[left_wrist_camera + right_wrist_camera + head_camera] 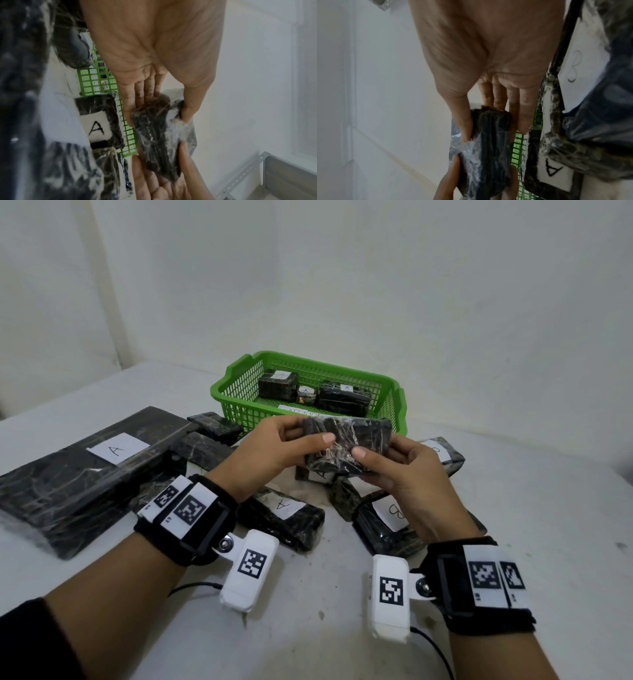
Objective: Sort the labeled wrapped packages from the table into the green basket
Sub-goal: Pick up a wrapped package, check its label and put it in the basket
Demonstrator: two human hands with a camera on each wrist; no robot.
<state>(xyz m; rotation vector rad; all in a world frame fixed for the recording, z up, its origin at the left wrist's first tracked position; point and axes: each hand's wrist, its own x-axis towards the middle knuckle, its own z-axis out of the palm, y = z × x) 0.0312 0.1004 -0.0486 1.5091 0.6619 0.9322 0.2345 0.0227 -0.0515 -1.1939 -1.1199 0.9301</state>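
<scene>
Head camera is looking forward and down over the table (513, 542) toward the far green basket (239, 392). Each wrist camera is peering very near along its palm. All three are sharing the held package (346, 440) (157, 135) (489, 148) and the basket.

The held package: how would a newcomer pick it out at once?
Start at the green basket at the back of the table. Just in front of its near wall, both hands, left hand and right hand, hold a small dark wrapped package in the air. Unlike its neighbours, it shows no label.
</scene>
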